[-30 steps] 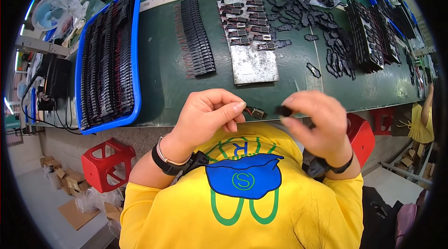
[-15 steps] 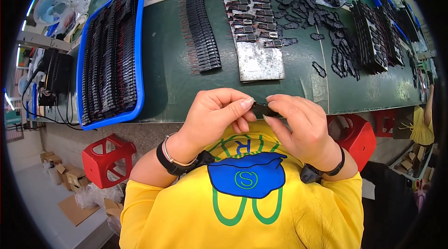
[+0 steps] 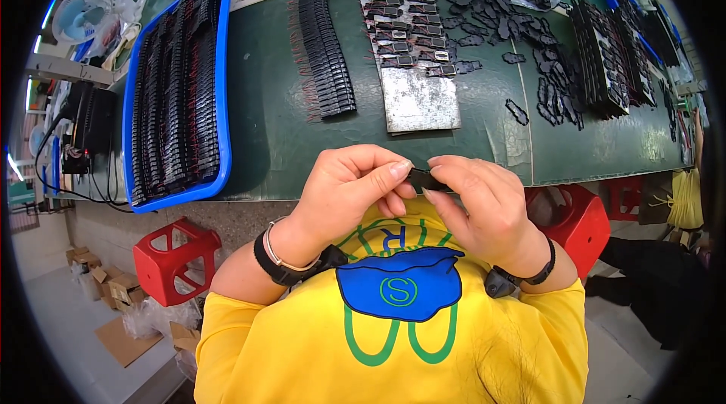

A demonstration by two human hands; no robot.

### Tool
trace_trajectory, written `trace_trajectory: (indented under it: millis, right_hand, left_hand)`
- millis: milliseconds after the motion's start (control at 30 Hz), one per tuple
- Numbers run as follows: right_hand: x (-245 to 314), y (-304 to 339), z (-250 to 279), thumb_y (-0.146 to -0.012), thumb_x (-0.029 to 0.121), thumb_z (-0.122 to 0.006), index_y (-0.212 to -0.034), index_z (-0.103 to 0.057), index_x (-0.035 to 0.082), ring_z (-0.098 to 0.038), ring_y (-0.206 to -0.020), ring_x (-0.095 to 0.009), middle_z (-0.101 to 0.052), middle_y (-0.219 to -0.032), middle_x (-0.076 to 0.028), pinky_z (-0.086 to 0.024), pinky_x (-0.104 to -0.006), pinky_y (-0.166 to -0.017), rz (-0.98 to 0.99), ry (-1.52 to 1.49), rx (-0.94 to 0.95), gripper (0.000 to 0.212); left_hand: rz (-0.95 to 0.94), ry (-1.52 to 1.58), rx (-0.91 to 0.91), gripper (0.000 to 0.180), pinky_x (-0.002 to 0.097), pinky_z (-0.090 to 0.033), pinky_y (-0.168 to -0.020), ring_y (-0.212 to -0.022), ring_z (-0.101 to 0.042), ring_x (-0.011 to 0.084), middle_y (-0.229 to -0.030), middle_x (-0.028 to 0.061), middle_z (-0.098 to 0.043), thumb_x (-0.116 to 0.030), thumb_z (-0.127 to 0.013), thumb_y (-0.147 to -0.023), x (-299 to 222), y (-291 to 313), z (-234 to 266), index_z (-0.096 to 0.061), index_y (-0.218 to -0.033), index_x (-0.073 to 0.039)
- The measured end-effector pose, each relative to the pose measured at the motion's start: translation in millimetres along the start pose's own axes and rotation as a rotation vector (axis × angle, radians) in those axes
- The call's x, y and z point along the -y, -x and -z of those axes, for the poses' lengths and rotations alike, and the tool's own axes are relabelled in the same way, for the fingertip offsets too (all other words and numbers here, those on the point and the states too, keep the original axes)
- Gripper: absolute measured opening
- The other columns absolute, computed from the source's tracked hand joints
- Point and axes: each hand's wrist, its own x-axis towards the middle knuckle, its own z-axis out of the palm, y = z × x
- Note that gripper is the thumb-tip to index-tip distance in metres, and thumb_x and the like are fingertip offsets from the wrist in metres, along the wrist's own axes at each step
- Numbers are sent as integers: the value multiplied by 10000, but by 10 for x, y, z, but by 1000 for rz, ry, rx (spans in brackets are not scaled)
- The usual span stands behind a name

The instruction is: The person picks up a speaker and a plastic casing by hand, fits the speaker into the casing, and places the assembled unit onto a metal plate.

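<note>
Both hands meet at the bench's (image 3: 265, 113) near edge, in front of the torso. Small black part (image 3: 428, 180) sits between the fingertips, mostly hidden by them. Left hand (image 3: 346, 186): thumb closed against the curled fingers, pinching the part's left end. Right hand (image 3: 484, 198): thumb below, fingers above, gripping its right end. Wrists bent inward, fingertips nearly meeting. Green surface shows beyond the knuckles, up to the lower edge of the metal plate (image 3: 421, 107). Plate's lower portion is bare metal; wired modules (image 3: 392, 49) crowd the upper portion, some overhanging its sides. Left of the plate, a narrow green gap, then a slanting row (image 3: 327, 56) of black parts, red wires trailing off its left side. Wider green strip between row and blue tray (image 3: 224, 94); tray packed with black parts, its bottom rim close to the bench edge. Right of the plate, loose black pieces (image 3: 556, 94) spread toward the stacks (image 3: 600, 63). Below bench level, red stools (image 3: 175, 262) flank the person on either side, both well apart from the hands.
</note>
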Motion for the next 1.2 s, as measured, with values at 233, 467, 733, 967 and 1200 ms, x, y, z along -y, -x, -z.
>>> trace_trajectory:
  millis: [233, 467, 733, 967, 1200]
  right_hand:
    - [-2, 9, -14, -679, -12, -723, -961, -593, -32, -659, -748, -315, -657, -900, -166, -545, -360, -648, -9, -28, -19, 311]
    - [23, 13, 8, -667, -36, -725, -953, -595, -28, -667, -747, -311, -664, -905, -165, -550, -353, -641, -13, -12, 2, 314]
    - [20, 28, -26, -665, -47, -727, -954, -603, -25, -671, -735, -309, -669, -903, -168, -552, -346, -629, 0, -13, -25, 315]
    - [15, 25, -37, -665, -48, -727, -941, -612, -30, -670, -716, -294, -669, -905, -171, -551, -335, -607, 41, 6, -57, 299]
    - [3, 47, -65, -663, -46, -728, -922, -617, -39, -666, -706, -290, -666, -903, -168, -551, -332, -595, 60, 24, -62, 281]
  left_hand:
    - [-24, -9, 3, 164, 248, -559, -594, -639, -661, 145, -824, 140, -692, -91, -576, -938, 11, 14, -5, -635, -998, 50]
    - [-36, -54, 1, 160, 244, -554, -603, -653, -656, 137, -827, 128, -690, -90, -577, -938, 5, 32, -20, -633, -994, 49]
    - [-105, -66, 0, 152, 242, -550, -618, -660, -658, 136, -829, 118, -690, -90, -582, -937, 62, 57, -19, -634, -995, 40]
    - [-203, -121, -26, 136, 238, -548, -636, -690, -667, 133, -842, 117, -691, -77, -586, -933, 126, 97, -49, -629, -992, 38]
    - [-261, -188, -19, 112, 237, -549, -651, -701, -666, 122, -858, 104, -686, -44, -609, -911, 125, 119, -52, -620, -989, 35]
